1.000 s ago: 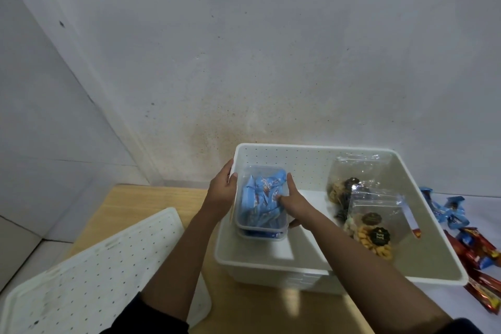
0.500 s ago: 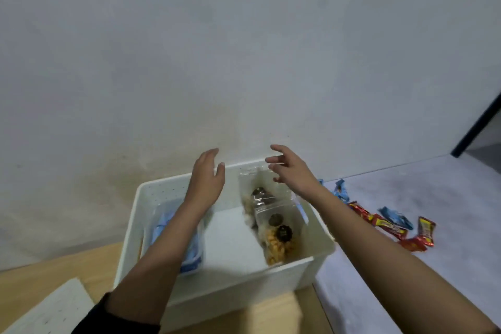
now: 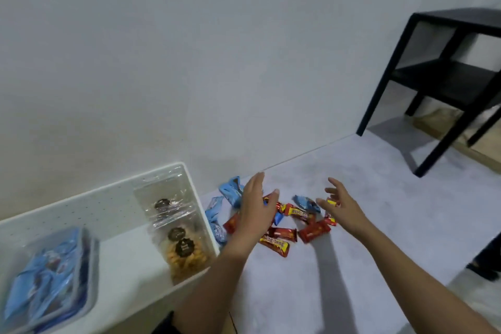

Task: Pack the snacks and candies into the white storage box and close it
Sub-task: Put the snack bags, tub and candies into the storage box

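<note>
Two open hands hang over a loose pile of candies, fingers spread and holding nothing. The left hand (image 3: 256, 211) sits over the pile's left part, thumb held out to the right, and hides some pieces. Whether it touches them cannot be told. The right hand (image 3: 344, 209) is at the pile's right edge, its palm turned toward the left hand.

Between the two hands lie the red candies (image 3: 314, 232), with a red bar (image 3: 275, 245) in yellow lettering just below the left hand's wrist. The blue candies (image 3: 231, 191) lie mostly to the left of the left hand, and one more lies between the hands.

Left of the left forearm, just beside the blue candies, stands the white storage box (image 3: 81, 211), with no lid on it. Against the box wall nearest the left hand are two clear cookie bags (image 3: 184, 249) with dark round labels. At the box's far left end lies a clear container (image 3: 51, 274) of blue packets, blurred.

All of it rests on a grey surface (image 3: 379, 238) against a pale wall (image 3: 189, 62). Well beyond the right hand stands a black shelf (image 3: 444, 73).
</note>
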A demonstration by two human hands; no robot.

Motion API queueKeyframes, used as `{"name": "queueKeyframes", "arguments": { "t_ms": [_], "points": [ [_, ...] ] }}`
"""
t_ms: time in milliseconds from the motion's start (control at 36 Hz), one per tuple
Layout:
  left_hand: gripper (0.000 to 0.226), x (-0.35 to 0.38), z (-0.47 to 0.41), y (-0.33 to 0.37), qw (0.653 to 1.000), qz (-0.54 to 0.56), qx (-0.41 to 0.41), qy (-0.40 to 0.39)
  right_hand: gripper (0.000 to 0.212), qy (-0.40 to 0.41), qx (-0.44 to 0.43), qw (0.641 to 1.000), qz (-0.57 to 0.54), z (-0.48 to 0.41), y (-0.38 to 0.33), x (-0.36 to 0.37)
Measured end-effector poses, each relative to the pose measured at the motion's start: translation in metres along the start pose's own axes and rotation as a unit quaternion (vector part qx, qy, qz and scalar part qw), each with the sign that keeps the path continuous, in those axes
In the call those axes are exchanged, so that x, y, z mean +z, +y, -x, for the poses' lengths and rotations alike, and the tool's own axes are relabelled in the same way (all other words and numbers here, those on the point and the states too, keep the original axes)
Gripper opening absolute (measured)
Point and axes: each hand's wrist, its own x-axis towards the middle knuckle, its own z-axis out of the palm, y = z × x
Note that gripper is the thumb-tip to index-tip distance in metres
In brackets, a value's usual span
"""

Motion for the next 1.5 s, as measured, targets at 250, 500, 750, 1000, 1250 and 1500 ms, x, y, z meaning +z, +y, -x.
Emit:
{"name": "queueKeyframes", "arguments": {
  "t_ms": [250, 500, 750, 1000, 1250, 1500],
  "points": [
    [0.102, 0.037, 0.019, -0.086, 0.94, -0.193, -0.235, 0.152, 0.139, -0.068, 0.031, 0.99, 0.117, -0.028, 0.103, -0.013],
    [0.091, 0.037, -0.027, -0.118, 0.921, -0.216, -0.28, 0.166, 0.13, -0.146, -0.108, 0.963, 0.201, -0.072, 0.126, 0.009],
    [0.105, 0.046, -0.023, -0.121, 0.948, -0.205, -0.224, 0.096, 0.13, -0.193, -0.223, 0.929, 0.223, -0.083, 0.109, 0.049],
    [0.119, 0.053, -0.01, -0.121, 0.958, -0.26, -0.114, -0.04, 0.121, -0.184, -0.268, 0.912, 0.25, -0.098, 0.1, 0.087],
    [0.1, 0.055, -0.007, -0.144, 0.941, -0.31, -0.125, 0.056, 0.11, -0.162, -0.273, 0.91, 0.268, -0.131, 0.09, 0.105],
    [0.102, 0.04, -0.047, -0.16, 0.934, -0.312, -0.156, 0.079, 0.103, -0.139, -0.343, 0.888, 0.273, -0.163, 0.076, 0.124]
  ]
}}
